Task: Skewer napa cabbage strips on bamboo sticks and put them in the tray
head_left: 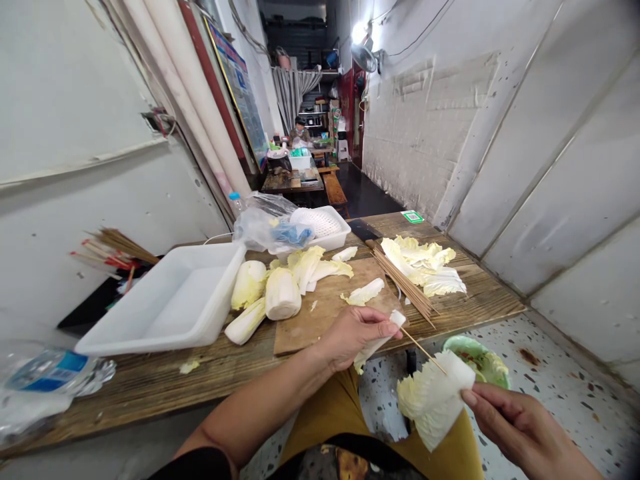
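The person's left grip (357, 333) was closed, thumb and fingers pinched round the butt of a bamboo skewer (423, 350) together with a small folded cabbage piece (374, 348) already on the stick. The skewer ran out from that grip toward the right grip (520, 427), and its point met the upper edge of the cabbage leaf (435, 400) held there. The right grip was closed too, thumb on top and fingers beneath, nipping the leaf by its white stem end, with the frilly pale green part hanging toward the left grip. Both grips hung just off the near edge of the wooden worktop (150, 380), over the person's lap. Just beyond the left grip lay the cutting board (325, 313) with loose leaf pieces on it, and past that, to its left, the split cabbage hearts (283, 293) beside an empty white tub (170, 300). A bundle of skewers (405, 283) lay slantwise right beyond the left grip, with a pile of cut leaves (420, 260) behind it. A green bowl (480, 357) stood on the floor just above the right grip.
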Tool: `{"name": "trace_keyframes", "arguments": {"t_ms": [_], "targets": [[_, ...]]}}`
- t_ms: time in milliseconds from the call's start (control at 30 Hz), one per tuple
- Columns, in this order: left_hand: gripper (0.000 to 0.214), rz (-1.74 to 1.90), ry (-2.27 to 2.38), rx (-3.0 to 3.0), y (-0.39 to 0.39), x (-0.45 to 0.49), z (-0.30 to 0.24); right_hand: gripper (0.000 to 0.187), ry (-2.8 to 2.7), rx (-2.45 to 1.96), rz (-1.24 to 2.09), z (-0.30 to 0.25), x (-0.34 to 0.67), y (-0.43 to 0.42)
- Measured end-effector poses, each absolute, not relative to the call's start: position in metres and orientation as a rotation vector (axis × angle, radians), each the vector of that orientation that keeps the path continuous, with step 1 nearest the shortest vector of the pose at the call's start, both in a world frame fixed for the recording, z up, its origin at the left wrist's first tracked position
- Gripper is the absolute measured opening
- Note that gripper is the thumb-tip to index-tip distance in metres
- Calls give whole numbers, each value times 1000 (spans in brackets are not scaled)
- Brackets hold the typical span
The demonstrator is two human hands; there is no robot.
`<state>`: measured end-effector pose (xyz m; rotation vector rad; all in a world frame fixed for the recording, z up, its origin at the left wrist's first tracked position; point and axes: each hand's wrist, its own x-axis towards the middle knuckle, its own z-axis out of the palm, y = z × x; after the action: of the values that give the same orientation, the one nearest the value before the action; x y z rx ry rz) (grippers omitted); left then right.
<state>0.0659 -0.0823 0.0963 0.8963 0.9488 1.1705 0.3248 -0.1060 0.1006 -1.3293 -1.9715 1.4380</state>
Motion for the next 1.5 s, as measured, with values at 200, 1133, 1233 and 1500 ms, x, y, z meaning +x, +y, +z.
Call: {"name": "trace_keyframes", "arguments": {"t_ms": [200, 1133, 1233, 1500], "targets": [[38, 1187, 952, 923, -83, 69, 96, 28, -1940, -1309, 1468, 102, 322, -107], [40, 1130, 849, 693, -84, 75, 94, 38, -2018, -1325, 1390, 110, 341, -99], [39, 1120, 810, 642, -84, 75, 97, 36, -2039, -1325, 1411, 108, 346, -100], [39, 1134, 805, 623, -83, 76, 98, 46, -2040, -1327, 1374, 111, 337, -103]]}}
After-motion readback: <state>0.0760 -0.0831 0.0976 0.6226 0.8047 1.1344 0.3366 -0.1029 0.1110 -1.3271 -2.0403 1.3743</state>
